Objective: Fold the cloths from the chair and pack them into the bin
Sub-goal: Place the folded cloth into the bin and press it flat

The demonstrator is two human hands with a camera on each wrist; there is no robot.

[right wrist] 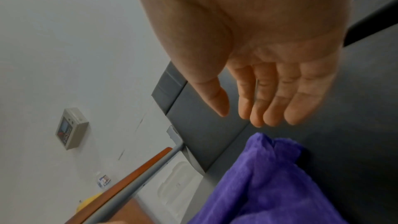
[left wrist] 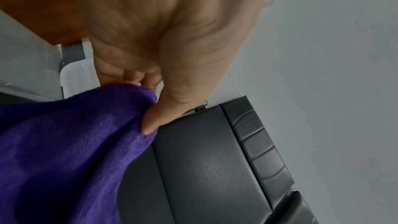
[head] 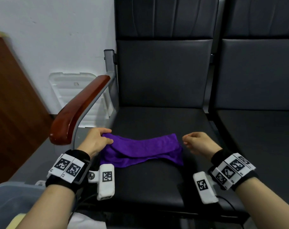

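A waiting area or office corridor, judging by the row of joined black padded seats (head: 165,76) on a grey metal frame, with a glossy reddish wooden armrest (head: 77,109) at its left end and a small beige wall-mounted control box (right wrist: 71,128) on the white wall beyond that armrest

Black padded chair seat (head: 157,184), with an upright backrest behind and a reddish-brown wooden armrest (head: 77,111) on a grey metal frame along its left side. One purple cloth (head: 140,149) lies directly on the seat, towards its front left, loosely folded over itself with rumpled edges. A second, similar seat (head: 264,138) adjoins on the right.
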